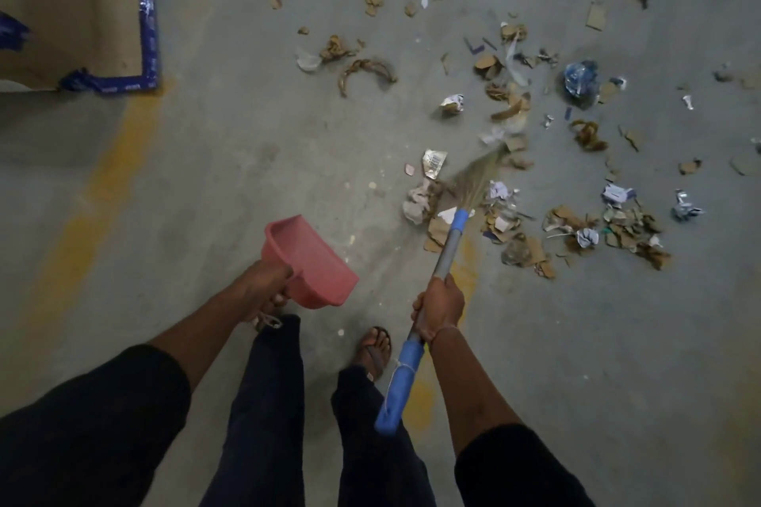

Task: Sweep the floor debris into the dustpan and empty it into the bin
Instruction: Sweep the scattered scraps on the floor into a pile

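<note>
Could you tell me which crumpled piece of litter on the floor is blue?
The blue plastic wrapper, far right of the broom; the other crumpled scraps look white, grey or brown.

Yellow floor stripe (103, 185): worn paint, running from 11 o'clock toward 8 o'clock.
Sandal (375, 350): at 6 o'clock.

No legible text anywhere. Crumpled wrapper (434, 163) on the floor carries a barcode-like print, too blurred to read. Blue tape (149, 25) edging the cardboard box (70, 8) has faint white marks, also unreadable.
</note>
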